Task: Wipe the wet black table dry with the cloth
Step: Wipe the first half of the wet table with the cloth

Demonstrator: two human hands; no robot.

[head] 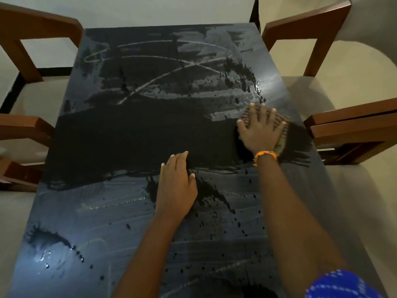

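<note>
The right hand [261, 130] lies flat on the cloth [279, 125], with its fingers [258, 111] spread wide and straight, pressing the cloth onto the black worktop [129, 134]. The cloth is mostly hidden under the hand. Only a striped bit shows past the fingertips and a pale edge peeks out beside the wrist, so its full shape is hard to tell. It sits close to the right edge of the worktop, about halfway up. An orange band [265, 155] goes round that wrist. The left hand [177, 186] rests flat on the bare worktop, nearer to the person and to the left of the cloth, fingers straight and close together, holding nothing. Just left of the right fingers is a wide dark patch. Beyond them, the top shows grey smears and curved streaks. Small drops dot the worktop near the left hand and closer to the person. Brown wooden chairs [348, 130] stand on both sides, cut off by the edges. A blue spotted sleeve [339, 284] shows at the bottom corner.
</note>
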